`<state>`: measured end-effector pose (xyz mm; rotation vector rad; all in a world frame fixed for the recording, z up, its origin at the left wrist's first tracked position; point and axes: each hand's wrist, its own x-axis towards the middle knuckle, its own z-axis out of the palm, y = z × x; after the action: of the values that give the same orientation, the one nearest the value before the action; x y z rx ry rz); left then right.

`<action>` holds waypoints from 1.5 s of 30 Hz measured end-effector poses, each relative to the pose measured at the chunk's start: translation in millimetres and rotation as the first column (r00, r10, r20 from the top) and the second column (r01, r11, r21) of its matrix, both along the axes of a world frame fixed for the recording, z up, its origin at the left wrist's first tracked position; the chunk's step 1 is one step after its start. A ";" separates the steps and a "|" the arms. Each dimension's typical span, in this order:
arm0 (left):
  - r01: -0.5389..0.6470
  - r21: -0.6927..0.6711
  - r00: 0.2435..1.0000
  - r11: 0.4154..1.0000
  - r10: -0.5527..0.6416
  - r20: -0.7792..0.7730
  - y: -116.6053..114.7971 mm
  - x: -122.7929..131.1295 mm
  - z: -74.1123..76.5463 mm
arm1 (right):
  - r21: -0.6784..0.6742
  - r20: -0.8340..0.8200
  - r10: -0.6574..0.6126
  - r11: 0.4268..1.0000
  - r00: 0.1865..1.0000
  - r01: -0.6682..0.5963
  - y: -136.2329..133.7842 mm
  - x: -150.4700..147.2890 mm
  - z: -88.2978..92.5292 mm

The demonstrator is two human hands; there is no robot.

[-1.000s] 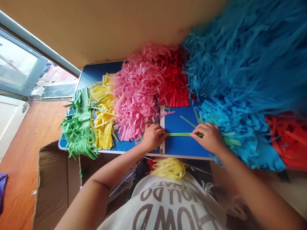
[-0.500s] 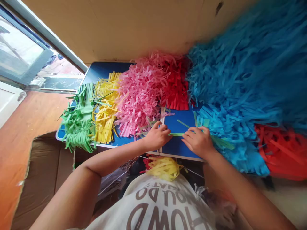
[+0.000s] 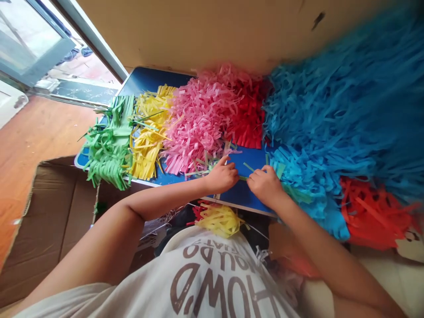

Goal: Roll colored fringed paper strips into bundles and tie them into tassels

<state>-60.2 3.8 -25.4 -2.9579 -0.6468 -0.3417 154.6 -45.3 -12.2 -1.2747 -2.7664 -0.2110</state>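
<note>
Over the front of the blue table (image 3: 251,161), a thin green paper strip (image 3: 243,178) runs between my two hands. My left hand (image 3: 222,176) is closed on its left end, beside the fringed pink paper (image 3: 202,119). The strip's other end goes into the closed fingers of my right hand (image 3: 264,184), close to the fringed blue paper (image 3: 301,172). Loose green paper pieces (image 3: 298,193) lie by my right hand, partly over the blue fringe. The fingertips of both hands hide the strip's ends.
Fringed green paper (image 3: 111,145), yellow paper (image 3: 150,132) and red paper (image 3: 248,115) lie along the table. A yellow paper bunch (image 3: 221,220) hangs below its front edge. An open cardboard box (image 3: 53,216) stands at left. Orange-red paper (image 3: 371,216) lies at right.
My hands have come a little closer together, and less of the green strip shows between them. The whole view has shifted and turned slightly.
</note>
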 end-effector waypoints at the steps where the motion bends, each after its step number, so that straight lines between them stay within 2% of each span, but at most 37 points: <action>1: 0.003 -0.011 1.000 1.000 -0.003 -0.014 0.4 0.3 0.9 | -0.007 0.019 0.016 1.000 1.000 -0.016 2.6 0.1 -0.5; 3: -0.014 -0.022 1.000 1.000 0.014 -0.009 0.7 1.3 0.8 | -0.033 -0.015 0.002 0.999 1.000 -0.003 7.5 1.2 -1.8; 8: -0.069 -0.011 0.994 0.998 0.070 0.083 0.6 3.7 -9.5 | -0.023 -0.148 -0.170 0.985 0.974 0.168 8.6 -3.6 -0.7; 13: -0.122 0.018 0.984 0.992 0.118 0.134 -4.4 -3.4 -15.4 | 0.102 -0.135 -0.166 0.978 0.977 0.180 -7.8 -18.8 -8.9; 16: -0.119 0.005 0.986 0.993 0.118 0.117 -7.5 -13.6 -12.3 | 0.119 -0.204 -0.186 0.970 0.961 0.213 -15.9 -13.0 -18.1; 19: -0.159 -0.074 0.981 0.985 0.166 0.103 -8.4 -23.9 -8.9 | 0.053 -0.300 -0.229 0.965 0.926 0.255 -19.4 2.1 -25.6; 21: -0.212 -0.179 0.968 0.961 0.232 0.097 -7.6 -29.0 -8.1 | -0.031 -0.363 -0.270 0.960 0.892 0.279 -19.1 11.5 -29.7; 26: -0.337 -0.476 0.903 0.813 0.421 0.080 -3.2 -34.3 -9.4 | -0.220 -0.485 -0.416 0.909 0.769 0.353 -14.6 21.8 -37.5; 29: -0.362 -0.507 0.893 0.782 0.448 0.053 -2.3 -32.0 -7.2 | -0.276 -0.470 -0.455 0.890 0.756 0.364 -12.6 21.9 -38.0; 34: -0.434 -0.429 0.882 0.793 0.472 -0.020 -2.1 -21.4 -0.8 | -0.351 -0.335 -0.572 0.813 0.748 0.465 -5.2 17.1 -31.7; 37: -0.417 -0.333 0.899 0.846 0.437 -0.017 -0.6 -17.4 1.4 | -0.383 -0.252 -0.597 0.784 0.762 0.488 1.6 15.2 -25.8; 40: -0.221 -0.204 0.970 0.954 0.237 0.054 0.4 -16.9 2.8 | -0.364 -0.199 -0.578 0.793 0.791 0.488 3.1 13.2 -18.1; 42: -0.092 -0.130 0.993 0.987 0.100 0.059 0.2 -17.3 3.5 | -0.305 -0.218 -0.530 0.835 0.820 0.458 -0.2 9.3 -12.6; 45: -0.012 -0.084 1.000 0.996 0.014 0.012 -0.7 -17.2 4.3 | -0.166 -0.270 -0.295 0.952 0.916 0.258 -7.2 -0.1 -7.7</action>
<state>-77.3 3.1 -21.2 -3.0319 -0.6985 -0.3404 154.5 -52.6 -19.9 -1.5841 -2.3772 0.1317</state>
